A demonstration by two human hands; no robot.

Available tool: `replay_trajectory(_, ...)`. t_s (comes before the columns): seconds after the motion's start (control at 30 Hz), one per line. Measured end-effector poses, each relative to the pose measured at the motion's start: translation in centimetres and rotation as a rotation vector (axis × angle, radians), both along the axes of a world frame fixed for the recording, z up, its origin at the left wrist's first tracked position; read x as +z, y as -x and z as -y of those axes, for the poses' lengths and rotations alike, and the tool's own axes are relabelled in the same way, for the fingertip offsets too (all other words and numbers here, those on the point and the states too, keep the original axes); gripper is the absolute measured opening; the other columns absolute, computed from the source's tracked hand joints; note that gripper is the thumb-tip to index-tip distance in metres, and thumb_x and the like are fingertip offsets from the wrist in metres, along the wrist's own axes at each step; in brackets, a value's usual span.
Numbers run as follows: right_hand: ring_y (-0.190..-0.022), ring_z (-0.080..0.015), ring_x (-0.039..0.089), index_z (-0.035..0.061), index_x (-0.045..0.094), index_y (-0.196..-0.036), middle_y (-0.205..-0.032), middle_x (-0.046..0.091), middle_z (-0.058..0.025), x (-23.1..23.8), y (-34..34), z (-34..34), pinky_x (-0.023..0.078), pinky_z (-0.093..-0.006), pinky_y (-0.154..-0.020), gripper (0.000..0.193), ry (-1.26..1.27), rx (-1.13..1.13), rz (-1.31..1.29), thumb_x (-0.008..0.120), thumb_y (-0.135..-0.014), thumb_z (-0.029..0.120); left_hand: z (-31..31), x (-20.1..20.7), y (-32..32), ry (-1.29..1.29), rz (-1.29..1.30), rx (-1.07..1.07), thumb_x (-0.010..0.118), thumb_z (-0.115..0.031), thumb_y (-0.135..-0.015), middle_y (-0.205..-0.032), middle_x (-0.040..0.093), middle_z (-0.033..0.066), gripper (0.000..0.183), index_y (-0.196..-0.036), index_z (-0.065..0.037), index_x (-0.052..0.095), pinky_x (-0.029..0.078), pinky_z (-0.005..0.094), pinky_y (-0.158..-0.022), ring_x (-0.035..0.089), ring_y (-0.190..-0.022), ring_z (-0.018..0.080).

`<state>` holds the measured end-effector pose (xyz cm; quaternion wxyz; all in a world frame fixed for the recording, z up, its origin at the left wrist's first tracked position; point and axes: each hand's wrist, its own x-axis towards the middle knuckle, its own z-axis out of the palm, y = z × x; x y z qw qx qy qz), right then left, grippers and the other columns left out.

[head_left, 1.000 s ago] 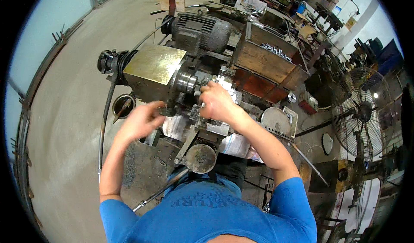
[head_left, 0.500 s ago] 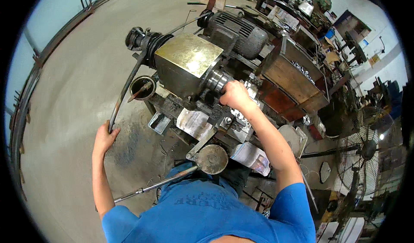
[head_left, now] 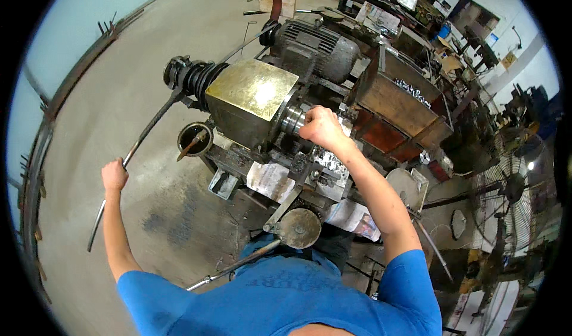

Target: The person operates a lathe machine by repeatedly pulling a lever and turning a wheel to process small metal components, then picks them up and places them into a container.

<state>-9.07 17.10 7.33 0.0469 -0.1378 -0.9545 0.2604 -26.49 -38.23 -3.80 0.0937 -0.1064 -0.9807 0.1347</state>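
Observation:
My left hand (head_left: pixel 115 175) is wrapped round a long metal lever (head_left: pixel 145 133), which runs up to the clamp and pulley end of a lathe headstock (head_left: pixel 247 94) with a brass-coloured top. At the headstock's other end, my right hand (head_left: pixel 325 127) is closed at the front of the shiny round chuck (head_left: pixel 292 119). Whatever its fingers hold there is hidden by the hand. Below that hand lies the tool slide (head_left: pixel 328 175), strewn with metal chips. A round handwheel (head_left: pixel 300 228) sits close to my body.
A motor (head_left: pixel 316 47) stands behind the headstock, beside a rusty metal bin (head_left: pixel 405 97) holding small shiny parts. A pot with a brush (head_left: pixel 195 140) is left of the bed. At the right stands a fan (head_left: pixel 506 193); long bars (head_left: pixel 59 97) line the left wall.
My left hand has swung the lever outward to the left, and more of its lower end now shows. The right hand stays at the chuck.

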Motion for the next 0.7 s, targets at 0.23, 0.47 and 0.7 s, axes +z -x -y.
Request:
replay_trajectory(0.23, -0.104, -0.0386, 0.053, 0.0039, 0.062, -0.073, -0.12, 0.051, -0.0233, 2.4, -9.9, -4.5, 0.043, -0.0372, -0.089, 0.021, 0.001, 0.07, -0.499, 0.06, -0.055, 0.015, -13.5, -9.7, -6.9, -1.012, -0.307, -0.111, 0.057, -0.022, -0.083, -0.076, 0.06, 0.0135, 0.028, -0.099, 0.001, 0.058, 0.046, 0.0329, -0.063, 0.057, -0.067, 0.0259)
replay_trajectory(0.47, -0.095, -0.0363, 0.057, 0.0023, 0.063, -0.076, -0.111, 0.057, -0.0194, -1.3, -25.8, -12.2, 0.046, -0.0352, -0.081, 0.021, -0.091, -0.355, -0.216, 0.059, -0.057, 0.01, -21.4, -17.4, -8.1, -0.049, 0.5, -0.404, 0.063, -0.022, -0.071, -0.087, 0.064, 0.011, 0.031, -0.1, -0.01, 0.058, 0.05, 0.0419, -0.066, 0.063, -0.079, 0.0291)
replay_trajectory(0.7, -0.09, -0.0326, 0.059, 0.0025, 0.062, -0.097, -0.099, 0.06, -0.0168, -9.6, -44.8, -20.3, 0.047, -0.0362, -0.078, 0.038, -0.336, -0.901, 0.081, 0.061, -0.061, 0.013, -21.8, -16.1, -6.7, -0.064, 0.438, -0.364, 0.06, -0.022, -0.075, -0.086, 0.064, 0.0098, 0.025, -0.099, -0.016, 0.061, 0.048, 0.0412, -0.068, 0.062, -0.083, 0.0274)
